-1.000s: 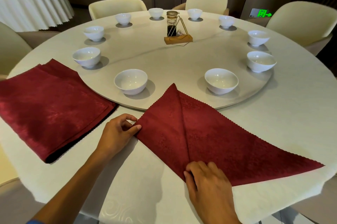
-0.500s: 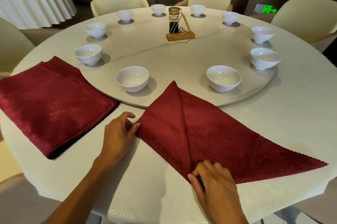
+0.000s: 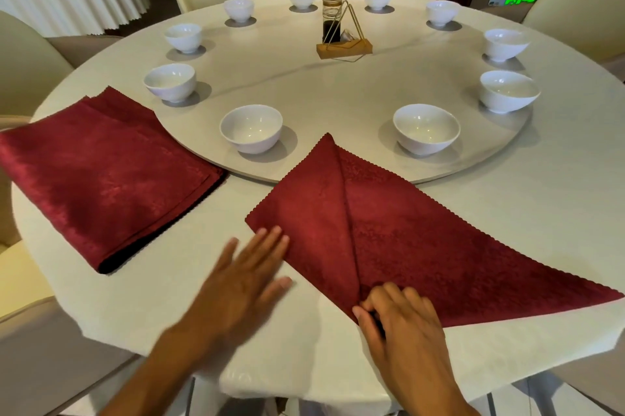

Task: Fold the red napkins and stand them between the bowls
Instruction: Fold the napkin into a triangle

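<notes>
Red cloth napkin [image 3: 389, 233]: half-folded triangle, near table edge, tip between two white ceramic bowls [image 3: 252, 127].
Right hand [image 3: 402, 324]: fingers pinched on near corner, anchoring the crease.
Left hand [image 3: 243, 283]: spread flat, blurred, fingertips at napkin's left edge.
Spare red napkin stack [image 3: 101, 175]: left, within reach.

open gap between near bowls [image 3: 252, 128], napkin stack [image 3: 101, 175] blocking left

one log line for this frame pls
step: folding napkin | left hand: open, flat at left corner | right hand: pinching near corner | stack: untouched
</notes>
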{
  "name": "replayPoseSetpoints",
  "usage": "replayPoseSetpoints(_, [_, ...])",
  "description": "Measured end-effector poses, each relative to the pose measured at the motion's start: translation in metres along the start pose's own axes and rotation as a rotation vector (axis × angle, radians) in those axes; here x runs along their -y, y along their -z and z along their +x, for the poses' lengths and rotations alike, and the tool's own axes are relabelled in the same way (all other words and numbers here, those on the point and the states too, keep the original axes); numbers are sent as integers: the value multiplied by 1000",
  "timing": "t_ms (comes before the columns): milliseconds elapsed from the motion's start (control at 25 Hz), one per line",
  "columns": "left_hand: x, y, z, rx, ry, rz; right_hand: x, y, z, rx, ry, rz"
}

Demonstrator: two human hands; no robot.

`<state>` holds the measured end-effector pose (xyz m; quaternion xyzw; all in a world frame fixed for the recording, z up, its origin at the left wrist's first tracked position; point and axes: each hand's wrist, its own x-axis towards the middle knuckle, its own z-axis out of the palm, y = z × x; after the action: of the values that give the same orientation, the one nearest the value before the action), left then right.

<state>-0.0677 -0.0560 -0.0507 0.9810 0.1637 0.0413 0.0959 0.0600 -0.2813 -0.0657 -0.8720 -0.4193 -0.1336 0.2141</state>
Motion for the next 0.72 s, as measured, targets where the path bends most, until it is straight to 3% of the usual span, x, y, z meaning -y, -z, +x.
replayPoseSetpoints(120, [24, 17, 10, 37, 159, 61, 0, 0, 0, -7, -7, 18])
replayPoseSetpoints(280, [-30, 0, -13, 86, -113, 69, 0, 0, 0, -11, -7, 17])
replayPoseSetpoints(520, [23, 16, 22, 76, 122, 0, -1, -1, -1, 2, -9, -4])
replayPoseSetpoints(720, [-61, -16, 0, -136, -135, 1, -1, 1, -1, 12, -6, 13])
